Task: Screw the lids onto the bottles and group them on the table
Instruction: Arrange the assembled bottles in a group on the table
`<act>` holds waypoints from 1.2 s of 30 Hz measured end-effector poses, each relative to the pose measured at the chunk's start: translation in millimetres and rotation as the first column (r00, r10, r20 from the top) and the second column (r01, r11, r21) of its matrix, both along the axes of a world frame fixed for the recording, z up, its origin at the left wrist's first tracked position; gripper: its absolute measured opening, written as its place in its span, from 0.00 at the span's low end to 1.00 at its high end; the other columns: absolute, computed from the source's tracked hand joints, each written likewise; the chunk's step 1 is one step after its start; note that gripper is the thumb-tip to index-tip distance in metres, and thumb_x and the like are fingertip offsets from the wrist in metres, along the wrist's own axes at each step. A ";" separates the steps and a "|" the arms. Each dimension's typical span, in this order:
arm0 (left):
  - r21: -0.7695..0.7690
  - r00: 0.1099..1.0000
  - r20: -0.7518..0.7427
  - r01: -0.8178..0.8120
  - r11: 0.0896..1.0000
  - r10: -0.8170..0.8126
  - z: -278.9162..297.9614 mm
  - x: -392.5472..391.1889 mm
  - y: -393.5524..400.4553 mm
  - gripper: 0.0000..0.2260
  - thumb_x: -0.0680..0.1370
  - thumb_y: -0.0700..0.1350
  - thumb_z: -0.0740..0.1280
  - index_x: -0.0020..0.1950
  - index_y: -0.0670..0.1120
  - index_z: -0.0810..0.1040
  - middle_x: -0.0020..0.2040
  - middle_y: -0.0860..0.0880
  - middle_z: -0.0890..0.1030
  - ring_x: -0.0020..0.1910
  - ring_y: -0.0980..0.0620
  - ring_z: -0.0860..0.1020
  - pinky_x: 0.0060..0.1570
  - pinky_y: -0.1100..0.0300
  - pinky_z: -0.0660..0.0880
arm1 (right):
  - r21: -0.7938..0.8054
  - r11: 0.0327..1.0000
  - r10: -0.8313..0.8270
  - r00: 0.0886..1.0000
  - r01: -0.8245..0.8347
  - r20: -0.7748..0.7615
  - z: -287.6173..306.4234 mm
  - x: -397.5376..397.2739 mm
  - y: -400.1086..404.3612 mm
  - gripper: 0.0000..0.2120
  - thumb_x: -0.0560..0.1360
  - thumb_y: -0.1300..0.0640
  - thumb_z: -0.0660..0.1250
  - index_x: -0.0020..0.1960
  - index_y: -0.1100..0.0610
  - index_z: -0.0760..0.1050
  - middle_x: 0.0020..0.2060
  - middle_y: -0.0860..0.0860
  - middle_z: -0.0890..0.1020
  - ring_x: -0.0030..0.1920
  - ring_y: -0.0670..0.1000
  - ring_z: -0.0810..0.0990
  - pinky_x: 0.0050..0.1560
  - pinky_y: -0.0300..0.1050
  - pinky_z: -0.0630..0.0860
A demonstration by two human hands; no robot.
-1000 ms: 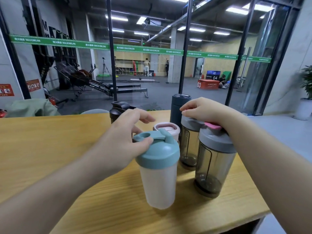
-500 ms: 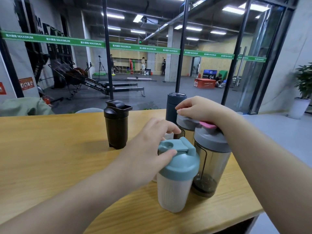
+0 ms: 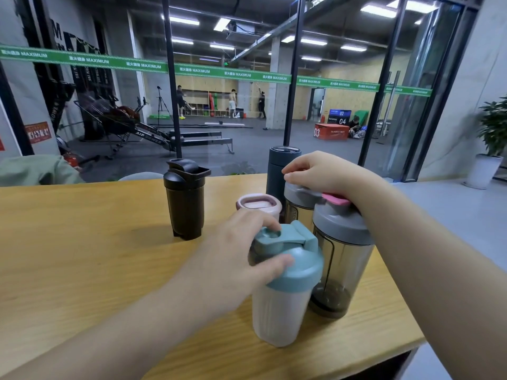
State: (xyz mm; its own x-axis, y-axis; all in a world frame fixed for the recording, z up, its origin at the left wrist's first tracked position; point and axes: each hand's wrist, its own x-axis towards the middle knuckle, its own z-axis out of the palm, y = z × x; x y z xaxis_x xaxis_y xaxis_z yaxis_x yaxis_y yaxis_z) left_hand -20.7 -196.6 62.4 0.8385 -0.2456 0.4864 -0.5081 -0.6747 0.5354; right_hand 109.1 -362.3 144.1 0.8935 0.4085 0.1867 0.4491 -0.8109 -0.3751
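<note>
Left hand (image 3: 236,259) grips the teal-lidded bottle (image 3: 282,292) on the table (image 3: 82,270).

Six bottles on the table (image 3: 82,256): two smoky gray-lidded shakers (image 3: 340,270), one teal-lidded (image 3: 282,297), one black (image 3: 186,204), one pink-lidded (image 3: 259,204), one dark blue tumbler (image 3: 279,165).
</note>
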 end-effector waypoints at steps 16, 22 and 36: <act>0.008 1.000 0.024 -0.013 1.000 0.012 -42.8 -1.1 -7.6 0.36 0.68 0.58 0.72 0.58 0.72 0.45 0.62 0.71 0.49 0.62 0.75 0.53 0.51 0.86 0.54 | 0.002 1.000 -0.005 1.000 0.005 -0.002 0.1 -0.9 0.6 0.14 0.78 0.53 0.61 0.62 0.50 0.77 0.59 0.48 0.79 0.54 0.47 0.74 0.54 0.40 0.66; 0.028 1.000 0.003 -0.028 0.999 0.028 -41.3 -1.1 -3.6 0.42 0.66 0.61 0.73 0.58 0.77 0.39 0.58 0.71 0.50 0.56 0.82 0.55 0.49 0.83 0.57 | 0.013 1.000 -0.009 1.000 0.009 -0.008 0.4 -2.5 0.2 0.13 0.78 0.53 0.62 0.61 0.50 0.77 0.57 0.47 0.80 0.55 0.48 0.76 0.53 0.40 0.67; -0.223 0.787 -0.011 -0.604 0.765 0.617 -0.4 87.3 97.4 0.28 0.74 0.52 0.68 0.69 0.44 0.62 0.67 0.45 0.64 0.66 0.45 0.66 0.63 0.51 0.65 | 0.018 1.000 -0.010 1.000 0.011 -0.021 0.0 -2.6 -0.1 0.13 0.78 0.53 0.62 0.61 0.49 0.77 0.57 0.47 0.79 0.55 0.48 0.76 0.54 0.40 0.67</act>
State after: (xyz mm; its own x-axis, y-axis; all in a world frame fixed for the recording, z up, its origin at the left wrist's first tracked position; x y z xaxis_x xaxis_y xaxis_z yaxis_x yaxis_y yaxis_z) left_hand 66.5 -99.3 62.0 0.7449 0.4181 0.5200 -0.0618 -0.7328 0.6777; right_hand 106.5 -362.4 144.1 0.9014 0.3959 0.1752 0.4326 -0.8084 -0.3991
